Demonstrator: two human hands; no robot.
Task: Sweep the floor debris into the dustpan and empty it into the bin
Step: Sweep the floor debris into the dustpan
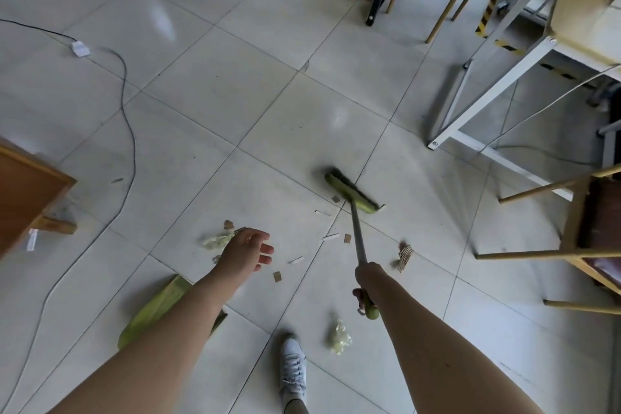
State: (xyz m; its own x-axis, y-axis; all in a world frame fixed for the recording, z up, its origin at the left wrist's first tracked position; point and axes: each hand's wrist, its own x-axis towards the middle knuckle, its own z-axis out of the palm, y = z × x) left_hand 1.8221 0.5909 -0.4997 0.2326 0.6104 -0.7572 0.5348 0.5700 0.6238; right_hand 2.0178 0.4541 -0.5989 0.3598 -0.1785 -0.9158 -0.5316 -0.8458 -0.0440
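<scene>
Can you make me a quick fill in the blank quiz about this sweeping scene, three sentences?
1. The broom is held by the ____ hand.
2. The left hand is open and holds ____.
3. The green dustpan lies partly hidden under the ____ forearm.

Missing words: right; nothing; left

Open floor (208,104) (chair (578,245) rightward)
</scene>
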